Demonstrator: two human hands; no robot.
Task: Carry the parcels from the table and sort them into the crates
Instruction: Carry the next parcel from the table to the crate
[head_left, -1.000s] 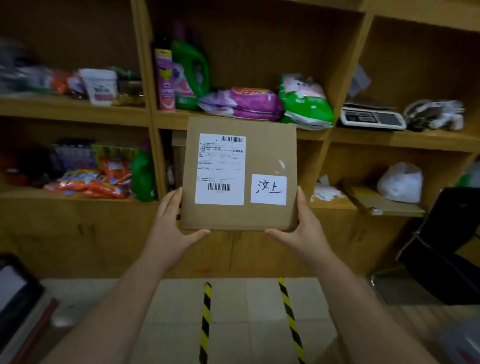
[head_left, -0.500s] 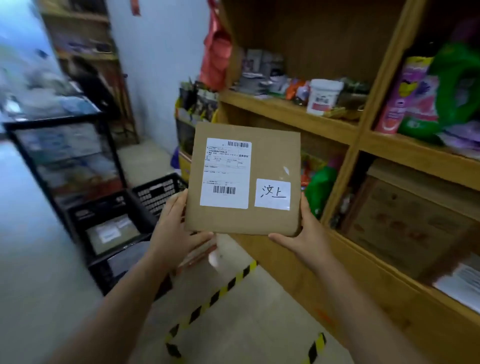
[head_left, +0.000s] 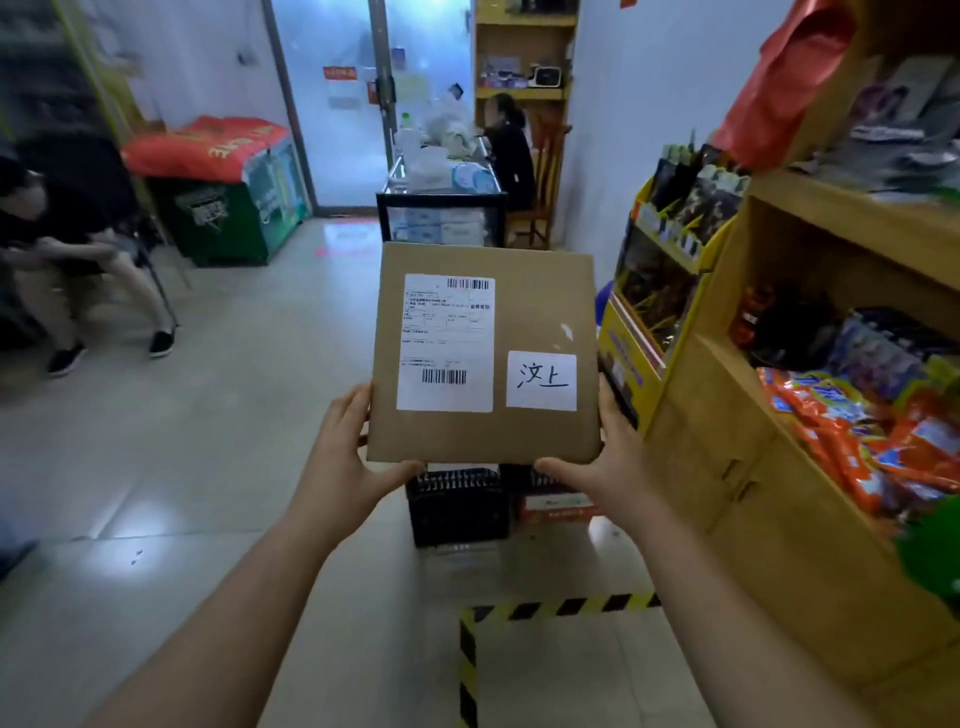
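While held upright: parcel (head_left: 485, 353), above black crate (head_left: 457, 506) on the floor.
Left hand (head_left: 345, 457): grips parcel's lower left corner.
Right hand (head_left: 605, 462): grips lower right corner.
Shelf (head_left: 810, 208): right side.

Both arms extended forward, bare. Left hand (head_left: 340, 457) grips the parcel (head_left: 524, 312) at its lower left corner; right hand (head_left: 615, 462) grips its lower right corner, thumbs underneath.

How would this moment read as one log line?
carry | flat brown cardboard parcel | left hand, right hand holding | black plastic crate ahead
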